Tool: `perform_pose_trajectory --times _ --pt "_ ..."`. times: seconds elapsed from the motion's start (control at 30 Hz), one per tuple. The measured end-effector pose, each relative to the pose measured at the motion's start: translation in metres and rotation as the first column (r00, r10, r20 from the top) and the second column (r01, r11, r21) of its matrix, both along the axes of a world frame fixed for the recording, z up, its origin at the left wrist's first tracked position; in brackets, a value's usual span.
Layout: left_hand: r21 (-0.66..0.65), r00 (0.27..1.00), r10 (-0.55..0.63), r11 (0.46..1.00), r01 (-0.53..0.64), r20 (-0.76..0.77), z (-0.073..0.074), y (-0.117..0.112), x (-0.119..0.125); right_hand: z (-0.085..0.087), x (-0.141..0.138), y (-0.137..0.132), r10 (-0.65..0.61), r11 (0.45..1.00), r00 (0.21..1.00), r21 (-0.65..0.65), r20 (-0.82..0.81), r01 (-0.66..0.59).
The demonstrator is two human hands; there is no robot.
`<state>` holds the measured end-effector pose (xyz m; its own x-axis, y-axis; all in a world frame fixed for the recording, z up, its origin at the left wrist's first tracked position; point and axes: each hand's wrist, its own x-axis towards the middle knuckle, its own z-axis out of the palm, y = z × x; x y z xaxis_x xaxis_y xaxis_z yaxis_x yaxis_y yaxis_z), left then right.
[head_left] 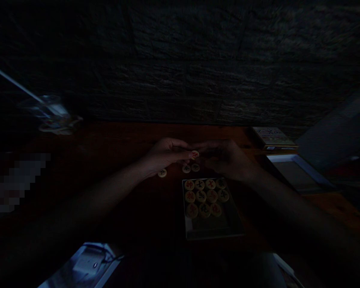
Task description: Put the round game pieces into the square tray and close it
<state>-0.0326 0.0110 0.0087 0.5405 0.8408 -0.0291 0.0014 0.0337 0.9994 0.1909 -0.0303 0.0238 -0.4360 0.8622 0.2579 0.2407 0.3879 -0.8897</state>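
It's deep gloom around me: my left hand catches faint light, my right hand less; the wall at twelve o'clock is near black, and a pixelated patch blots nine o'clock.

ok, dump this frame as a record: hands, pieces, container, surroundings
left hand: thumb and fingers on a red-marked disc
right hand: beside the left; grip too dark to read
loose discs: three visible on the table
tray: eleven discs visible, rows of four, four, three
right side: flat box, pale-rimmed tray
left side: clear cup with straw
lighting: very dim
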Motion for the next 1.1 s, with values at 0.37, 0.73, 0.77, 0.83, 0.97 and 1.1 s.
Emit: perform_pose_trajectory --times 0.37,0.73,0.77,0.83,0.97,1.1 --pt "0.274 0.99 0.139 0.954 -0.123 -0.04 -0.001 -0.009 0.004 -0.004 -0.013 0.001 -0.245 0.961 0.959 -0.167 -0.141 0.221" --pt "0.318 0.994 0.111 0.943 -0.1 -0.014 0.0 -0.01 0.002 -0.001 -0.014 -0.002 -0.184 0.964 0.959 -0.231 -0.216 0.133" --pt "0.324 0.993 0.118 0.94 -0.111 -0.003 -0.001 -0.01 0.002 0.0 -0.015 -0.003 -0.185 0.963 0.956 -0.236 -0.229 0.131" --pt "0.336 0.991 0.13 0.933 -0.129 0.019 0.0 -0.011 0.003 0.002 -0.015 -0.004 -0.195 0.961 0.95 -0.244 -0.246 0.134" --pt "0.376 0.989 0.148 0.916 -0.144 0.018 0.003 -0.015 0.004 -0.001 -0.016 -0.003 -0.202 0.958 0.948 -0.251 -0.245 0.139" --pt "0.421 0.99 0.144 0.898 -0.127 -0.008 0.004 -0.017 0.005 -0.004 -0.019 -0.002 -0.209 0.953 0.944 -0.27 -0.256 0.138"
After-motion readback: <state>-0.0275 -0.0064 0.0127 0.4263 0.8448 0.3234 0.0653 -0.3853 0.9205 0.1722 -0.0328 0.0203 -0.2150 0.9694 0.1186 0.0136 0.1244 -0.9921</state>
